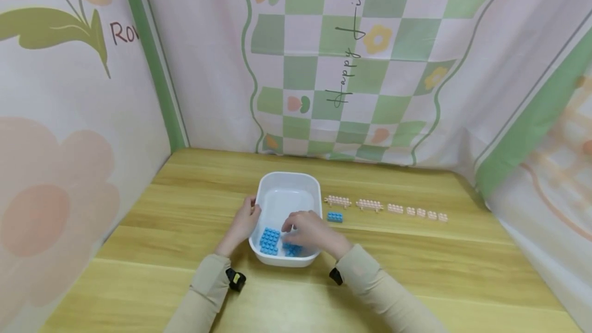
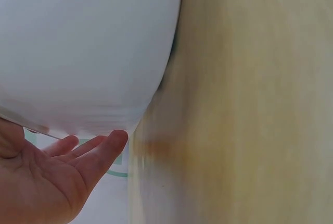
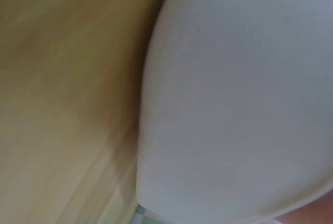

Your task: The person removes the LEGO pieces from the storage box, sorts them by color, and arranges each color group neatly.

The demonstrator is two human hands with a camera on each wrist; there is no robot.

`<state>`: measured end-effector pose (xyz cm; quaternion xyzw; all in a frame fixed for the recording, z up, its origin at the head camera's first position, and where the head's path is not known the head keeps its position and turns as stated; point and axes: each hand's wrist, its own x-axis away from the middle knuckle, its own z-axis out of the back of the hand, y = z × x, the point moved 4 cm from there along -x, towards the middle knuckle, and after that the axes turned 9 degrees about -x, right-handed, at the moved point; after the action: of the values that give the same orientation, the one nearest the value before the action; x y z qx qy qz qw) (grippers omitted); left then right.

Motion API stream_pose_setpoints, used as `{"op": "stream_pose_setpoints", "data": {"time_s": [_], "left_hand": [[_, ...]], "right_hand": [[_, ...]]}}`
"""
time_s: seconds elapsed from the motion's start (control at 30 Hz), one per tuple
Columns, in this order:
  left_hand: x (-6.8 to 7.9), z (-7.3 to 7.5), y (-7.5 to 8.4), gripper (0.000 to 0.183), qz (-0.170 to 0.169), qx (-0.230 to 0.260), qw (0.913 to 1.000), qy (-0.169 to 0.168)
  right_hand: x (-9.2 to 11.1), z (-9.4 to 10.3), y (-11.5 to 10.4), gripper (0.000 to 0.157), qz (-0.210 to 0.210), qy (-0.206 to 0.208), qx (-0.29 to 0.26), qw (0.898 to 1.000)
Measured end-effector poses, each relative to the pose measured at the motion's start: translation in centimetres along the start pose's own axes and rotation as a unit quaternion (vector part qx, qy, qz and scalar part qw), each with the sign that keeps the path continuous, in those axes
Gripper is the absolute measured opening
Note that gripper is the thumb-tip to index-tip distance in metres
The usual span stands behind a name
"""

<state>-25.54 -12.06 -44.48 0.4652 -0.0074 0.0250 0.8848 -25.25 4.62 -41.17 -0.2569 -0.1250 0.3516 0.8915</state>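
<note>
A white plastic basin [image 1: 289, 181] stands on the wooden table, with blue building bricks [image 1: 270, 241] lying in its near end. At its left side my left hand [image 1: 243, 221] holds the basin, fingertips against the outer wall and thumb by the rim. The left wrist view shows that hand [image 2: 57, 177] below the basin wall [image 2: 88, 52]. My right hand [image 1: 307, 230] reaches over the right rim into the basin, fingers bent and apart above more blue bricks [image 1: 292, 251], partly hiding them. In the right wrist view the basin wall [image 3: 234, 104] covers most of the picture.
Right of the basin one blue brick [image 1: 335, 217] lies on the table [image 1: 416, 271]. Behind it runs a row of pale pink bricks, from studded pieces with side pegs [image 1: 369, 204] to small square ones [image 1: 432, 215]. Patterned curtains [image 1: 208, 66] close off the back and sides.
</note>
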Motion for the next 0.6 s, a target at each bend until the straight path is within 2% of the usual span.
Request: {"op": "stream_pose_setpoints", "data": {"time_s": [0.6], "left_hand": [[0.05,0.02,0.1,0.041,0.004,0.005,1.0,-0.004]], "right_hand": [[0.01,-0.9,0.52,0.016,-0.015,-0.015,0.025,0.999]]}}
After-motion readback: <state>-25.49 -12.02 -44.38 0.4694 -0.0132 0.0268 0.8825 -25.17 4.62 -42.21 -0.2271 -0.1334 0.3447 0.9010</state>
